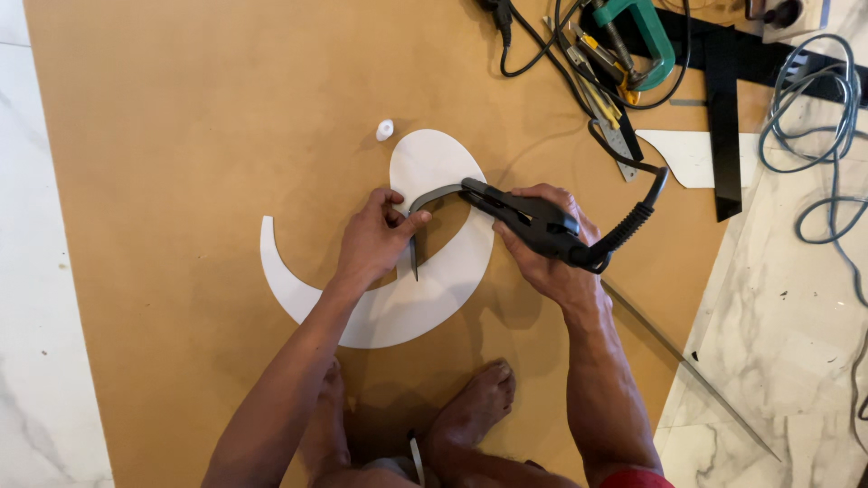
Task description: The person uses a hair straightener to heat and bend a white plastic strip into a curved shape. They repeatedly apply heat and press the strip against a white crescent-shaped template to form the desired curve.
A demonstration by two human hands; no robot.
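Two bare hands are working over a curved white cut-out sheet (398,316) that is lying flat on a brown board (181,181) spread over a marble floor (796,343). The right hand (542,258) is wrapping fully around the black handle of a corded hot-air tool (529,220), fingers closing tight about the grip, with the ribbed black cord (633,217) looping away to the far right. The tool's nozzle is pointing left toward a thin grey strip (427,201), which is arching up off the sheet and bending down to a point near the sheet's inner curve. The left hand (375,239) is half curling, its thumb and forefinger pinching the strip where it bends; the other fingers are folding loosely and resting on the sheet. The sheet is sitting in the middle of the board, just far of the person's bare feet (470,411).

A small white cap (385,130) is lying just beyond the far edge of the sheet. At the far right, a green clamp (646,36), a yellow-handled utility knife (601,54), a black square ruler (723,117) and another white offcut (692,154) are lying among black cables. A grey coiled cable (818,108) is resting on the marble, and a long thin rod (696,370) is running diagonally at the near right.
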